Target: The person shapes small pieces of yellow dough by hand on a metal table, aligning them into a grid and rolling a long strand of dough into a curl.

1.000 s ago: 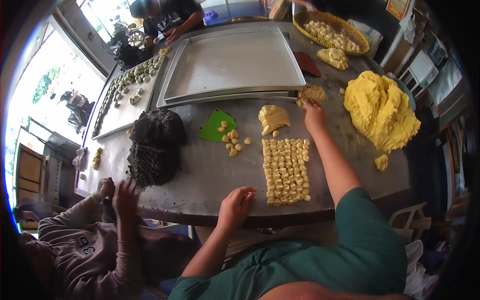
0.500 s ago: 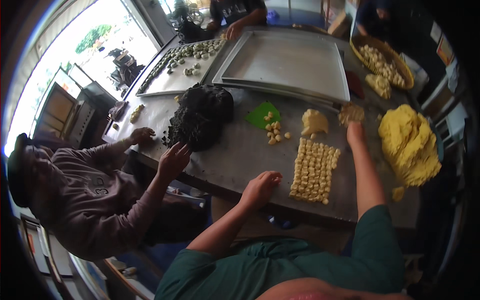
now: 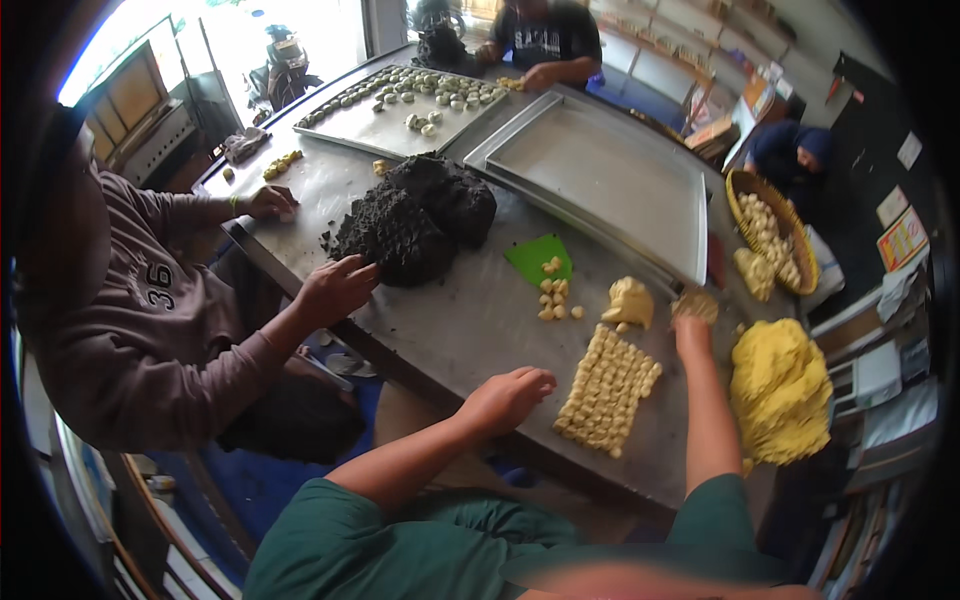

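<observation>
My left hand (image 3: 508, 400) hovers at the table's near edge, palm down, fingers loosely bent, with nothing visible in it. To its right lies a block of small pale-yellow dough pieces (image 3: 607, 390) set in tight rows. My right hand (image 3: 690, 332) reaches past that block to a tan, roundish flat thing (image 3: 697, 303), perhaps a shallow dish. Its fingertips meet that thing, and their grip is hidden. A smooth lump of pale dough (image 3: 629, 300) sits just left of it. Several loose dough balls (image 3: 553, 300) lie beside and on a flat green sheet (image 3: 530, 264), possibly a scraper.
A big yellow crumbly mound (image 3: 780, 390) stands at right, below a wicker basket (image 3: 806, 243) of pale balls. Large metal trays (image 3: 600, 190) cover the far side. A co-worker's hands (image 3: 340, 290) are near a black dough mound (image 3: 410, 220) at left; other people work farther off.
The whole view has swung, so the table appears turned and more of the right wall shows. My right hand stays at the tan thing; my left remains by the table edge.
</observation>
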